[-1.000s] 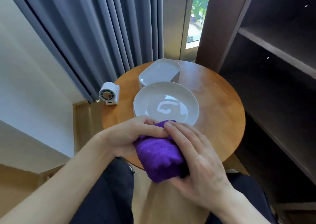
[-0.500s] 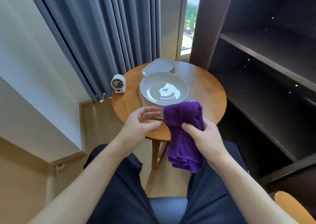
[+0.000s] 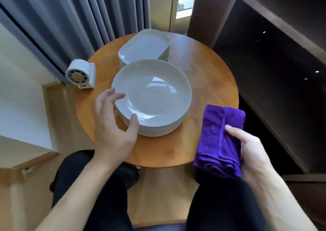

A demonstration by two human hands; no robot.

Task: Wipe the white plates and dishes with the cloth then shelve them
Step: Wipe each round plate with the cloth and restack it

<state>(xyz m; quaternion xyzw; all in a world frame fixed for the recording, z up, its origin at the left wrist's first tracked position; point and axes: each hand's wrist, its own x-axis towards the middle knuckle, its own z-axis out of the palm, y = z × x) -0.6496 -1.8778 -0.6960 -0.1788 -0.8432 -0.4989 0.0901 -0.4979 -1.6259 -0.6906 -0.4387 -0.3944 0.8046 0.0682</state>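
One spread left hand hovers at the round white ceramic plate topping its stack, seemingly to lift it, while the right hand grips the folded purple cloth.

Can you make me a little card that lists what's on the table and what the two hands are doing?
Table: round wooden table
Near stack: round white plates, piled up
Far stack: rectangular white dishes, piled behind the plates
Left hand: open, fingers spread at the plate stack's near-left rim; can't tell if it touches
Right hand: grips the folded purple cloth over the table's near-right edge
Also on table: small white fan-like gadget, at the left edge
Shelves: dark wooden shelves, on the right
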